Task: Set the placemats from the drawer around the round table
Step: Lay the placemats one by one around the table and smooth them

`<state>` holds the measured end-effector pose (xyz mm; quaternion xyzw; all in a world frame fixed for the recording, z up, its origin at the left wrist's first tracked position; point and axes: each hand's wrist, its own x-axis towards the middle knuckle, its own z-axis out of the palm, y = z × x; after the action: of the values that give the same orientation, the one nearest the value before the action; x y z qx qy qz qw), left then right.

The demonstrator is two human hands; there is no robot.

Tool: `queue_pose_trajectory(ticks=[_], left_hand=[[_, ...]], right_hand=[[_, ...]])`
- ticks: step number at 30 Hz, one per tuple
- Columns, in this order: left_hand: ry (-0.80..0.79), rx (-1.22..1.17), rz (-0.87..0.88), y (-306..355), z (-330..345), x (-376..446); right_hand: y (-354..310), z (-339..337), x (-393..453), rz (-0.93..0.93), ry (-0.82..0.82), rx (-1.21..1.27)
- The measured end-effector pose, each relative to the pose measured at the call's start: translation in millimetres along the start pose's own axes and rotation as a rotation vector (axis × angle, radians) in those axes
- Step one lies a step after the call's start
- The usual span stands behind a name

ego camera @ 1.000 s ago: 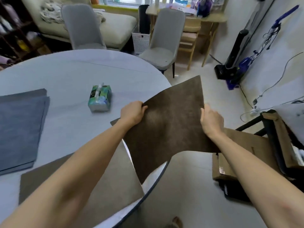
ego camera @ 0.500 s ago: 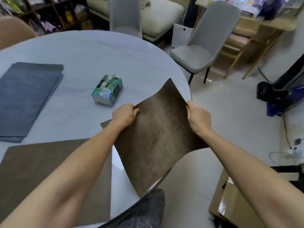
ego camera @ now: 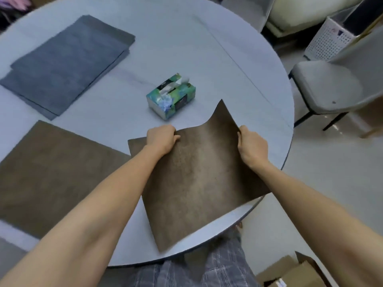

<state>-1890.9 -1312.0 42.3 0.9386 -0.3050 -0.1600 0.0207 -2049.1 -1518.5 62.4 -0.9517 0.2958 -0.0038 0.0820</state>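
Two hands (ego camera: 163, 137) gripping brown placemat (ego camera: 199, 183), tissue box (ego camera: 171, 96) just beyond

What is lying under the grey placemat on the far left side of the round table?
At least one more grey mat: its edges stick out from under the top grey rectangular placemat on the pale round table. How many lie beneath is hidden.

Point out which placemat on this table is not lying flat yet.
The brown placemat gripped by the left hand and right hand, its far corner curled up. The other brown mat and the grey mats lie flat.
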Motion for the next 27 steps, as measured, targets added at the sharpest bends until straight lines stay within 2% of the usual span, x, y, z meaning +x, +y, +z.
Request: queue_pose_trajectory(ticks=[5,9,16,19,22,27], left_hand=[[0.079,-0.037,-0.242,12,7,-3],[-0.039,-0.120,-0.424,46,27,-21],[-0.292,-0.449,-0.494,151,71,-43],[-0.338,-0.415,-0.526,169,80,-42],[-0.319,-0.409,-0.564,178,85,-40],[-0.284,-0.397,-0.597,187,91,-39]], right_hand=[[30,17,45,-0.113,-0.073,0.034],[48,23,67,-0.238,-0.163,0.085],[76,34,74,-0.048,-0.467,0.344],[96,43,76,-0.021,-0.493,0.282],[110,50,79,-0.074,-0.479,0.223],[125,61,88,-0.172,-0.451,0.267]])
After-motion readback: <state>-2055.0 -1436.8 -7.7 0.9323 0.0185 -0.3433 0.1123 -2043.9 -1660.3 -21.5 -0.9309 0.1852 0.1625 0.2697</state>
